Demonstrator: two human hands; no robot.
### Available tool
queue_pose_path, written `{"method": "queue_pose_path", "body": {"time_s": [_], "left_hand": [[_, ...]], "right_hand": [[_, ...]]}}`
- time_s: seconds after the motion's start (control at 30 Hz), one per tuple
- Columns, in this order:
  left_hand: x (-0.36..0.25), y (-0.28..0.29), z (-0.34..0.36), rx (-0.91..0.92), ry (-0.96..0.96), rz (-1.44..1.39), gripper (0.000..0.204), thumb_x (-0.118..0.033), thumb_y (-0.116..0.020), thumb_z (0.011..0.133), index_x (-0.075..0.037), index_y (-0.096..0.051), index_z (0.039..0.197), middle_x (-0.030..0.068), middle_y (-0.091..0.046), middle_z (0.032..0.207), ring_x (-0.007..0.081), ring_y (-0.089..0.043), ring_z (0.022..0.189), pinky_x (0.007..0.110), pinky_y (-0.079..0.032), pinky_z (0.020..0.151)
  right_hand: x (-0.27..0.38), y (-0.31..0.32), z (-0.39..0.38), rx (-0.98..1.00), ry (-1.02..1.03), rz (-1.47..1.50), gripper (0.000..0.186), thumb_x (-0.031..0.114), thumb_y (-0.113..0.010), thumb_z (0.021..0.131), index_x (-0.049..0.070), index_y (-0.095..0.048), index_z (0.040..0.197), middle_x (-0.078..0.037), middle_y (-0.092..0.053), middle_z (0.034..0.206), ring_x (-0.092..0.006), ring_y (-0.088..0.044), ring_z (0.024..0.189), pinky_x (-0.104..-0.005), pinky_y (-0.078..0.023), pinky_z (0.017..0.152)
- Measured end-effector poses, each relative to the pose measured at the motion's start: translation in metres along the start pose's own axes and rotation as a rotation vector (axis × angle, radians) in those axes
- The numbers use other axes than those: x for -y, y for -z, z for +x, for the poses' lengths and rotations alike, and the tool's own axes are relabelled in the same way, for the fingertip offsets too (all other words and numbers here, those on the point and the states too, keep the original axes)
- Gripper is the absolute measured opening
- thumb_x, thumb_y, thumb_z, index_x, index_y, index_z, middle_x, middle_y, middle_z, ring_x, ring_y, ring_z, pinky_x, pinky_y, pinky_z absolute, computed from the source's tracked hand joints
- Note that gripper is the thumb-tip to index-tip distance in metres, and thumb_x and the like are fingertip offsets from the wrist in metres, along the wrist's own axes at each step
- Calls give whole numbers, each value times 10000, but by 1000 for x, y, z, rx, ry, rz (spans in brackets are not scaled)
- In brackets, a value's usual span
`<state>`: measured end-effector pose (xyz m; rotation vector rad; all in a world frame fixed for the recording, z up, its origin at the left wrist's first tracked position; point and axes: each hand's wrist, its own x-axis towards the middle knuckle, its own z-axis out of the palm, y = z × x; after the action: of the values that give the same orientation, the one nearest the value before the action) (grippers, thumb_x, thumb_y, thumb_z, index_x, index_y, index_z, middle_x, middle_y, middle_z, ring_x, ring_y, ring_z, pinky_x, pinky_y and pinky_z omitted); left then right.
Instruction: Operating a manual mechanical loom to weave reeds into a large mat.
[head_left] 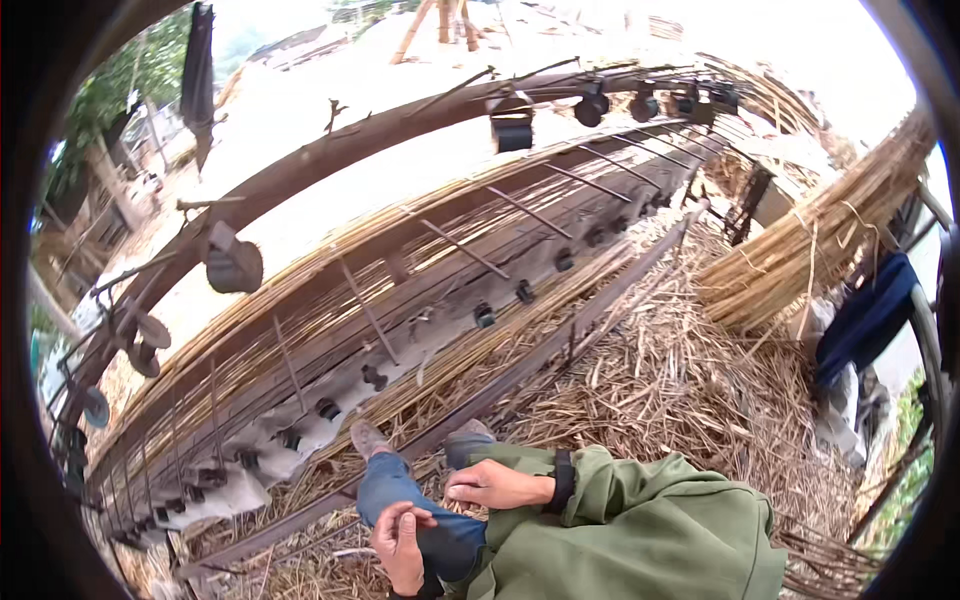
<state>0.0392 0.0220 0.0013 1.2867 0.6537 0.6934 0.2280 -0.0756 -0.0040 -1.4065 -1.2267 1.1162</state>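
My left hand (400,550) is raised beside my knee, thumb up and fingers loosely bent; nothing shows in it. Over my thigh, in blue jeans (385,490), my right hand (505,485) has its fingers curled together; whether they hold anything is hidden. A dark band (563,480) circles the right wrist, below a green sleeve (650,500). Ahead of both hands stretches a long frame with reed stalks (330,275) laid along it and thin rods (520,213) across it. Dark spool-like weights (232,262) hang from its curved upper beam (310,155).
A wooden bar (470,405) runs low between my feet and the frame. Loose straw (640,380) covers the ground. To the right lean a tied reed bundle (810,240) and a dark blue cloth (866,318). Small dark spools (484,315) line a pale strip (300,430) below the reeds.
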Motion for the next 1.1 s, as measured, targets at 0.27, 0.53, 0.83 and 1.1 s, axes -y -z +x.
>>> {"method": "queue_pose_path", "body": {"time_s": [0.27,0.53,0.83,1.1], "left_hand": [[9,-31,1,79,-22,2,168,-159,-499,924,-15,-526,1005,92,-600,733,151,-569,593,264,-494,577],[-13,-54,-2,33,136,159,221,-158,-490,921,13,-548,1048,78,-610,818,162,-563,701,277,-463,658],[-23,-68,40,-60,241,344,287,-239,-473,946,9,-552,1066,76,-598,883,169,-547,754,302,-447,682],[-32,-79,48,-40,173,338,248,-198,-481,940,16,-559,1037,72,-597,844,154,-552,722,271,-459,664]], "right_hand": [[-11,2,-63,-176,19,24,259,224,-500,894,-9,-548,792,-122,-579,628,-233,-573,561,-352,-444,557],[-27,8,-56,-152,130,-41,241,217,-498,904,-9,-574,868,-131,-579,645,-257,-566,579,-358,-438,563],[-48,31,-40,-157,28,97,259,220,-491,916,-15,-554,828,-142,-546,655,-285,-541,600,-376,-425,580],[-51,33,-45,-251,177,17,242,204,-495,903,-20,-544,824,-164,-560,696,-340,-541,651,-401,-422,604]]}}
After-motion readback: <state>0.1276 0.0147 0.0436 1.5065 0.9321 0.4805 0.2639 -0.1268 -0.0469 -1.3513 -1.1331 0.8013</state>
